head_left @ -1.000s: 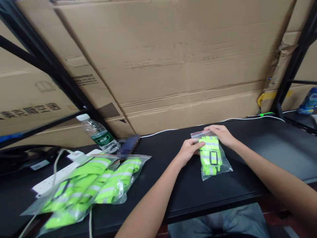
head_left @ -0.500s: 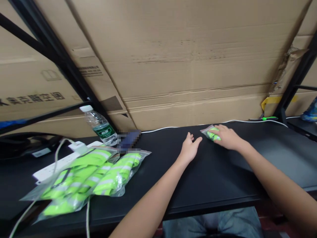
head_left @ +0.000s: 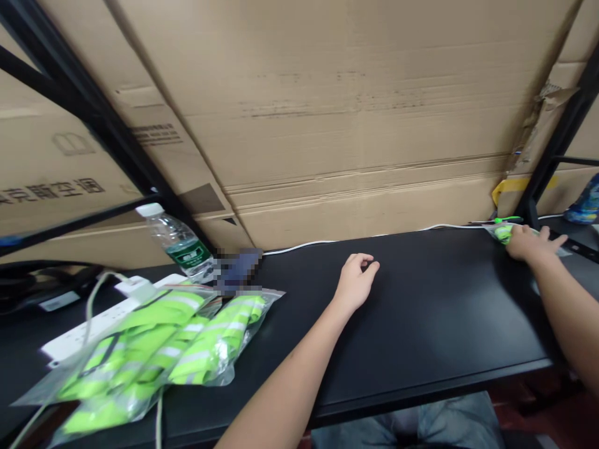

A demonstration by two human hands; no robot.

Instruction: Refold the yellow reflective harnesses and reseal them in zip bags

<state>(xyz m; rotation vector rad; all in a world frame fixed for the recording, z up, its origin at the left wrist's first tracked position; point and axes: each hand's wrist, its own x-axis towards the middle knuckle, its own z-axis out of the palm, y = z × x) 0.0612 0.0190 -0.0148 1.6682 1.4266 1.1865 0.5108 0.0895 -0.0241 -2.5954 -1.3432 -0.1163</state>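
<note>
My left hand [head_left: 356, 278] hovers over or rests on the middle of the black desk, holding nothing, with loosely curled fingers and the thumb apart. At the far right end, my right hand [head_left: 531, 244] lies over a small clear bag of lime-green material [head_left: 503, 234], fingers spread. Part of that bag is hidden beneath the hand. On the left lie several clear zip bags [head_left: 154, 349] of lime-green bands with silvery reflective stripes. One of these bags [head_left: 219, 337] is nearest to my left hand.
A water bottle [head_left: 182, 243] leans beside a dark, pixelated object [head_left: 241, 269]. A white power strip [head_left: 88, 327] with a plugged charger [head_left: 135, 287] sits behind the bags. Cardboard [head_left: 327, 125] walls the back; a white cable [head_left: 304, 246] runs along it between black frame posts.
My right hand has moved right along the desk with the small bag, and its fingers have spread. My left hand stays near the middle, fingers more curled. The view has shifted slightly.
</note>
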